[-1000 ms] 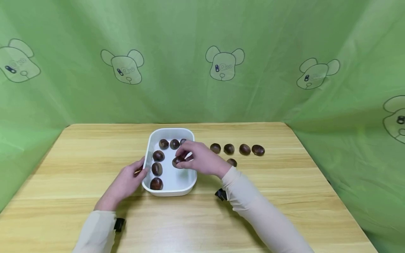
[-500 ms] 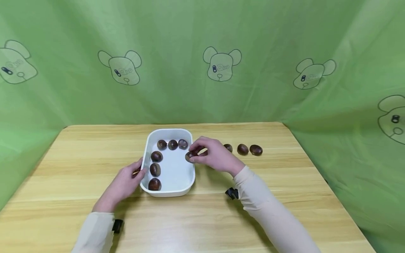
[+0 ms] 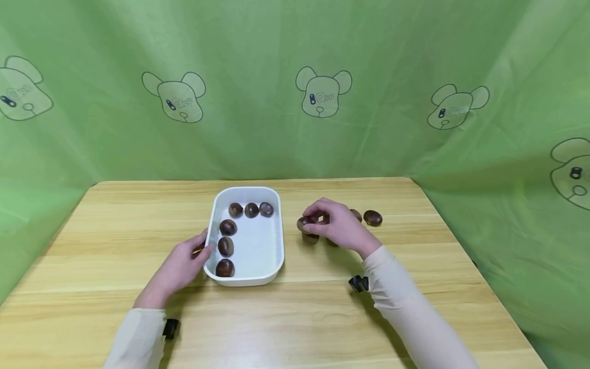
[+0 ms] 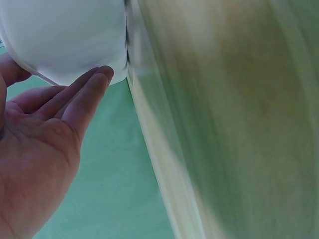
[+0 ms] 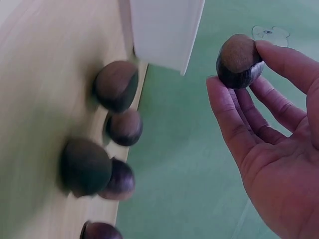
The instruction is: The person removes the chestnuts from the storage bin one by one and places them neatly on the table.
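Observation:
My left hand (image 3: 182,264) holds the left wall of a white rectangular container (image 3: 253,251), thumb at the rim and fingers against the outer side. In the left wrist view, those fingers (image 4: 82,102) lie along the container's white wall (image 4: 65,35). Several brown chestnuts sit inside, in a column along the left and a row at the far end. To the right of the container, my right hand (image 3: 338,225) pinches a chestnut (image 5: 240,60) between thumb and fingertips, above the table. Below it lies another chestnut (image 3: 310,239), partly covered in the head view.
More loose chestnuts lie on the wooden table (image 3: 295,318), among them one chestnut (image 3: 373,218) at the far right. My right hand hides some of them. Green curtain (image 3: 253,128) with bear-like drawings hangs behind the table and along both sides.
My right hand has moved right, carrying the pinched chestnut from over the container out above the loose ones. My left hand stays on the container wall.

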Tool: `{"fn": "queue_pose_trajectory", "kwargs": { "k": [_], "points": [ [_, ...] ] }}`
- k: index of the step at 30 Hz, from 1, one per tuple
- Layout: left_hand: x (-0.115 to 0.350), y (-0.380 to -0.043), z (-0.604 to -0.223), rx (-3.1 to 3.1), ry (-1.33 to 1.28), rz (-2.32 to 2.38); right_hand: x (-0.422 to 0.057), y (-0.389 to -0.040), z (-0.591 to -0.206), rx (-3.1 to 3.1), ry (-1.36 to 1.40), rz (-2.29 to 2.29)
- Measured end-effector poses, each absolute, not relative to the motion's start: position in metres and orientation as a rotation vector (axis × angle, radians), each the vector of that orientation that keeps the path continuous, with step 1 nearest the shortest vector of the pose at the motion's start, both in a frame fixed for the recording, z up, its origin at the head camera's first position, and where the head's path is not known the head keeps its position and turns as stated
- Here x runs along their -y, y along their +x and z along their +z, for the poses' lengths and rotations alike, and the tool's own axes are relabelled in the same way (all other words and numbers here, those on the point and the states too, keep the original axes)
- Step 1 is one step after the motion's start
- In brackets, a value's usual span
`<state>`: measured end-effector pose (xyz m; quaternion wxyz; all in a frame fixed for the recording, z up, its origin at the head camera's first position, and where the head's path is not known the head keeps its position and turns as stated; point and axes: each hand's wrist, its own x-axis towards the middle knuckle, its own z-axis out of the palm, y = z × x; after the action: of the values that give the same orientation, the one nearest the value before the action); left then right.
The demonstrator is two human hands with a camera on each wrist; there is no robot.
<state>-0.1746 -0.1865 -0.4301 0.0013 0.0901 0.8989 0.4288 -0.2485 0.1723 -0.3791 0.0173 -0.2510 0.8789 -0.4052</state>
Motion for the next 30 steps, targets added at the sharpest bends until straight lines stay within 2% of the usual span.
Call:
{"fn": "queue_pose_trajectory", "kwargs": {
  "k": [15, 30],
  "points": [
    [0.187, -0.175, -0.43, -2.809, 0.273, 1.349, -0.226, -0.253, -0.39, -2.85, -0.554, -1.14],
    [0.186, -0.175, -0.43, -2.822, 0.264, 1.332, -0.261, -0.254, -0.41, -2.926, -0.502, -0.859]
  ]
}}
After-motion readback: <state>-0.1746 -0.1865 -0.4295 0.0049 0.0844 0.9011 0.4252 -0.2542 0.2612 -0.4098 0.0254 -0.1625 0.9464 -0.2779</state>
